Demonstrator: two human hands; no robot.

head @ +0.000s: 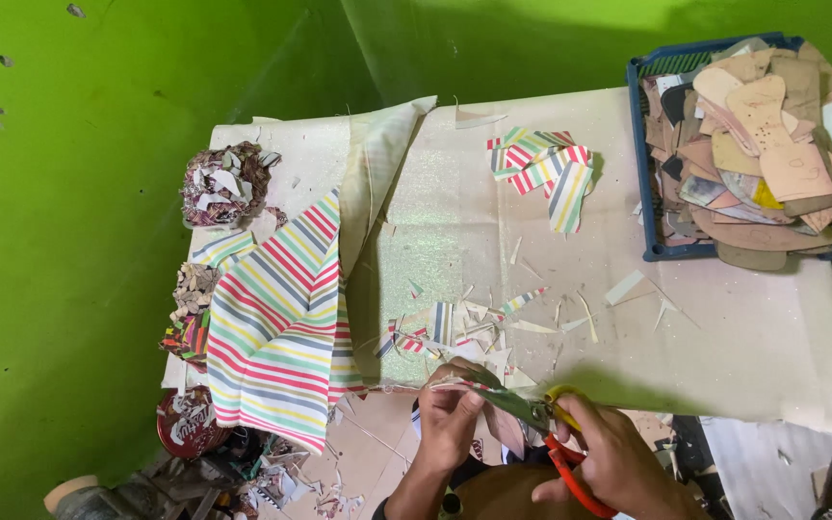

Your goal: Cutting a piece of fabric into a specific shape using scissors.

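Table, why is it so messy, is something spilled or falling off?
Nothing is spilled, but the table is littered with thin offcuts near the right hand with the scissors and the left hand. The striped sheet hangs over the near edge, and the blue crate is heaped past its rim.

Blue tray (649,164) of cut cardboard shapes (763,144)

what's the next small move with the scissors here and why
Probably close the scissors for another short snip: the right hand has their blades at the striped piece that the left hand pinches at the table edge.
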